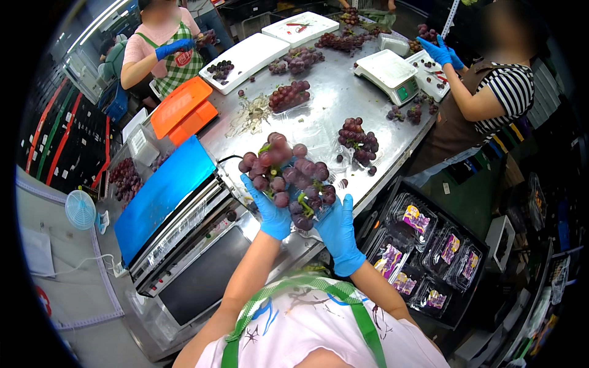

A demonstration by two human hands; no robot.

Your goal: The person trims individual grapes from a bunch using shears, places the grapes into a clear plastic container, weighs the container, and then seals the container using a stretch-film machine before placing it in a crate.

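Both my hands wear blue gloves and hold up a large bunch of red-purple grapes [303, 177] over the near edge of the metal table [317, 110]. My left hand [269, 209] supports it from the left and below, with the thumb side spread. On the right, my right hand [340, 230] cups the lower right of the bunch. Green stems show among the grapes. Another grape bunch [359, 141] lies just beyond to the right, with loose grapes around it, and a further bunch [289, 96] rests farther back on the table.
To the left stands a wrapping machine with a blue cover [165, 179], beyond it an orange scale [184, 110]. A white scale [387, 73] sits back right. A black crate [453, 317] at right holds labelled clear packs [414, 221]. Two co-workers in blue gloves handle grapes across the table.
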